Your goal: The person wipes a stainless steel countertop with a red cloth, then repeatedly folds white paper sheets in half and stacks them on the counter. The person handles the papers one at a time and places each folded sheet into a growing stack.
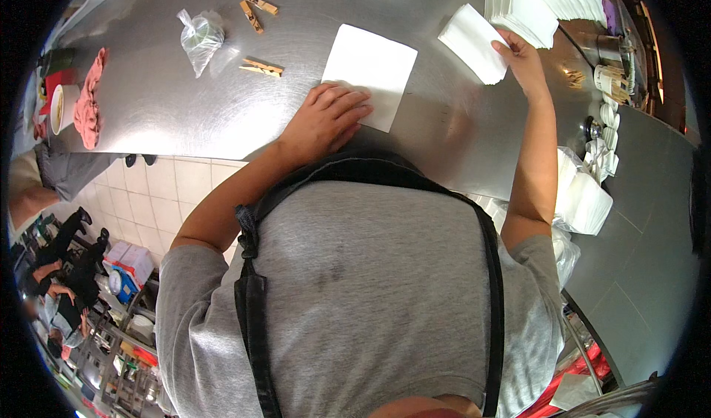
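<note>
My left hand rests palm down on the lower left part of a flat white paper sheet or bag, which lies on the steel table. At the upper right, my right hand pinches the right edge of a thin stack of white papers or paper bags between thumb and fingers. Just beyond that hand are larger stacks of the same white paper. Wooden clothespins and a knotted clear plastic bag with something greenish inside lie left of the flat sheet.
A pink cloth and a white tub stand at the table's left end. Cups with wooden sticks and packs of white containers line the right side. A person in grey trousers stands at the left edge; other people are farther back.
</note>
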Demonstrator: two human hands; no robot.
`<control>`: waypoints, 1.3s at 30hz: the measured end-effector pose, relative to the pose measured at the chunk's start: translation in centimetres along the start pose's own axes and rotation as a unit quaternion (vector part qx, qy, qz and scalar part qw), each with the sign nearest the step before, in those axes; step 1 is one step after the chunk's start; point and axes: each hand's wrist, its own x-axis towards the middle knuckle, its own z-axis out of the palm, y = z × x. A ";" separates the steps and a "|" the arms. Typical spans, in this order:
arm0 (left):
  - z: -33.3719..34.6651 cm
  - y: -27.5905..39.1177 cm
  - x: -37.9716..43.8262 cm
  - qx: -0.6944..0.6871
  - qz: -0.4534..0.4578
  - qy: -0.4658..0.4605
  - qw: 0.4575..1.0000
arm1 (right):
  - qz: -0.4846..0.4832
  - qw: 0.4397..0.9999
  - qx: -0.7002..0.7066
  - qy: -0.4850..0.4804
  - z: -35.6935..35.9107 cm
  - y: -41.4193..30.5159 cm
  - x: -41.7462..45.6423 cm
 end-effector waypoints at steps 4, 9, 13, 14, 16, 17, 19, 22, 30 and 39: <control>-1.6 0.2 3.1 -0.043 0.011 0.074 0.996 | -0.096 0.990 -0.060 0.086 1.4 -0.9 -1.7; -3.5 -0.6 15.7 -0.027 0.020 0.093 0.995 | -0.113 0.975 -0.189 0.030 1.6 -2.8 -2.3; -1.5 -2.7 24.4 -0.045 0.012 -0.043 0.998 | -0.109 0.954 -0.280 0.006 2.2 -3.8 -2.0; -1.3 -2.8 25.8 -0.017 0.018 -0.086 0.996 | -0.104 0.949 -0.298 0.004 2.3 -4.1 -2.2; -1.3 -2.7 27.9 0.040 0.029 -0.172 0.984 | -0.096 0.939 -0.332 -0.001 2.7 -4.5 -2.5; -1.3 -2.8 28.6 0.058 0.040 -0.202 0.977 | -0.097 0.934 -0.344 0.004 2.9 -4.4 -2.3; -1.3 -2.6 29.6 0.091 0.063 -0.263 0.958 | -0.094 0.924 -0.369 0.013 3.4 -3.8 -2.6; 0.2 -2.0 29.7 0.106 0.061 -0.263 0.957 | -0.091 0.928 -0.361 0.017 3.3 -3.6 -2.7; 1.5 -2.3 29.6 0.094 0.069 -0.268 0.956 | -0.100 0.937 -0.333 0.021 3.3 -3.3 -3.7; 4.6 0.1 24.3 0.212 0.123 -0.103 0.964 | -0.159 0.887 -0.414 0.127 8.8 -0.2 -5.7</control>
